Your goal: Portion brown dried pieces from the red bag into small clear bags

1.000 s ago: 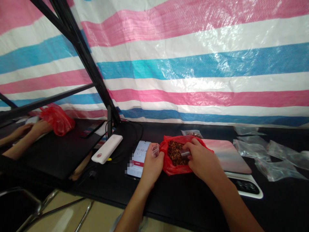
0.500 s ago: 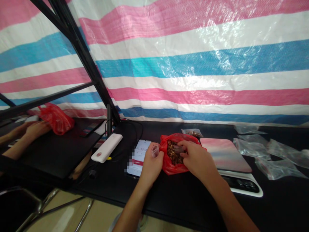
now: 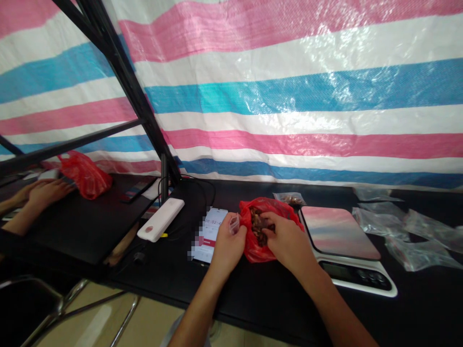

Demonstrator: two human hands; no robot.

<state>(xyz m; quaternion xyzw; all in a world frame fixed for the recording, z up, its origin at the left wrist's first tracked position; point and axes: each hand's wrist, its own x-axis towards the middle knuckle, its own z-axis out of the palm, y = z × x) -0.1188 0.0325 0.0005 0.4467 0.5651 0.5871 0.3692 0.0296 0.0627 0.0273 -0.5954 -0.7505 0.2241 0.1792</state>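
Note:
A red plastic bag (image 3: 253, 250) full of small brown pieces sits on the black table (image 3: 253, 299). My left hand (image 3: 227, 241) is closed on the bag's left rim and also pinches a small clear bag (image 3: 234, 223). My right hand (image 3: 287, 241) reaches into the bag's open mouth, fingers curled among the brown pieces; whatever they grip is hidden. A kitchen scale (image 3: 343, 241) with a shiny platform stands just right of the bag.
A phone (image 3: 210, 233) with a timer lies left of the bag, beside a white power bank (image 3: 161, 219). Several empty clear bags (image 3: 408, 231) lie at right, a filled one (image 3: 289, 198) behind. Another person's hands (image 3: 43, 193) and red bag (image 3: 85, 176) are at far left.
My right hand has slid left and deeper into the red bag, uncovering the scale's platform. The left hand has kept its hold on the rim.

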